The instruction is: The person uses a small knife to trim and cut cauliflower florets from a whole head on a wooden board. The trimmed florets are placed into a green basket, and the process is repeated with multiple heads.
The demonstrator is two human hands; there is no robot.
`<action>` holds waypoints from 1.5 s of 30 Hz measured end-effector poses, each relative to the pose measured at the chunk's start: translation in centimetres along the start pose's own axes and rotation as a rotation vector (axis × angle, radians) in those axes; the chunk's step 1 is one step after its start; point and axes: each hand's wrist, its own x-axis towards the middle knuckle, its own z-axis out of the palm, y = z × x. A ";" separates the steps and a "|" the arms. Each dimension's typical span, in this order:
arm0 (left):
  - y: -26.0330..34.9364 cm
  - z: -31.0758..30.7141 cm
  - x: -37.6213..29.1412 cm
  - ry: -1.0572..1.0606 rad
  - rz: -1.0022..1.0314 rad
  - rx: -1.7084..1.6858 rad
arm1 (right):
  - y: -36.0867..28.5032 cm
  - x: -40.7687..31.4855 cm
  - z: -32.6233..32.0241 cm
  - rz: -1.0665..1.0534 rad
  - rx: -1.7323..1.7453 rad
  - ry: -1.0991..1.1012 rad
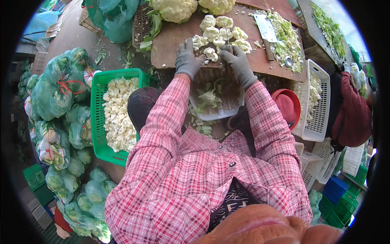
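Observation:
Both hands wear grey gloves over a brown wooden board (167, 45). My left hand (188, 59) has its thumb and fingers spread beside cauliflower florets (210, 33) at the board's near edge; nothing shows in its grasp. My right hand (237, 62) is closed around the handle of a small knife (226, 30), whose thin blade points away over the florets. Whole cauliflower heads (175, 9) sit at the board's far side. A cleaver (265, 29) with a wooden handle lies at the right beside leaf trimmings (288, 42). A whitish plastic tub (213, 115) with scraps is below the hands.
A green crate (95, 122) of cut florets stands at left, near net bags of cauliflower (54, 88). At right are a red bucket (297, 106), a white crate (324, 106) with florets, stacked crates (327, 158) and another person in a dark red top (350, 113).

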 end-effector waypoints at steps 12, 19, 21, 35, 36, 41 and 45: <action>-0.1 1.5 3.4 0.194 -0.478 -1.195 | 0.1 1.2 0.1 0.138 0.073 -0.121; 2.0 -11.4 -8.7 -0.093 -0.165 -1.617 | 1.1 -2.9 5.6 0.337 0.500 -0.459; 2.1 -14.6 -11.2 -0.037 0.112 -0.968 | 1.7 -4.2 8.2 0.388 0.579 -0.536; -19.5 -14.8 -17.9 -0.059 -0.633 -0.024 | -0.3 -8.1 12.6 0.489 1.073 -0.776; -20.5 -13.6 -18.4 -0.169 -0.691 0.042 | -0.3 -7.8 12.3 0.480 1.108 -0.829; -22.4 -11.7 -17.2 -0.339 -0.792 0.156 | 0.8 -6.5 9.2 0.454 1.076 -0.638; -21.3 -11.3 -18.3 -0.366 -0.779 0.218 | 2.2 -6.3 8.9 0.452 1.030 -0.607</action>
